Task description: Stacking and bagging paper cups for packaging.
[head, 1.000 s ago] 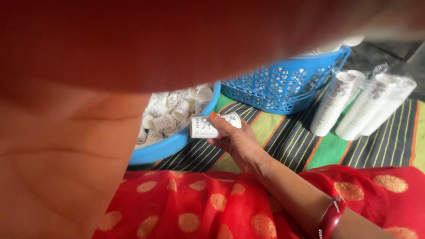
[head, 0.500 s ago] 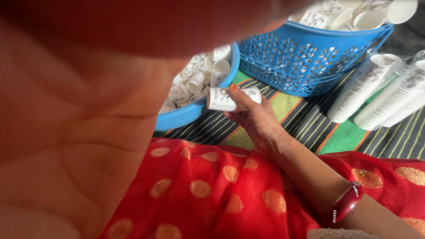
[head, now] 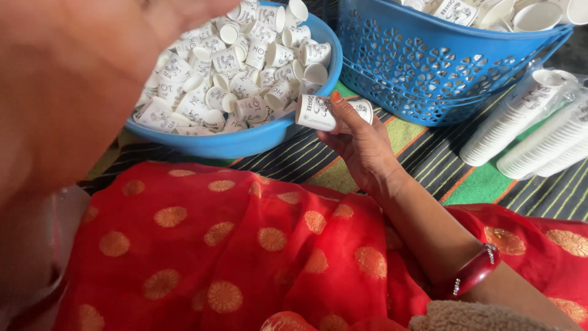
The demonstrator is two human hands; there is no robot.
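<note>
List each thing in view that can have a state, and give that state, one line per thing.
right hand: shut on paper cups
paper cups: held sideways
left hand: blurred, too close to tell
blue tub: full of loose cups
blue basket: holding cups
wrapped cup stacks: lying on the striped mat

I see white paper cups with grey print in a plain blue tub. Right of the tub: blue basket, cut-out flower pattern. Below the tub: red cloth with orange-gold round motifs. Under the tub: mat striped green, black, orange.
</note>
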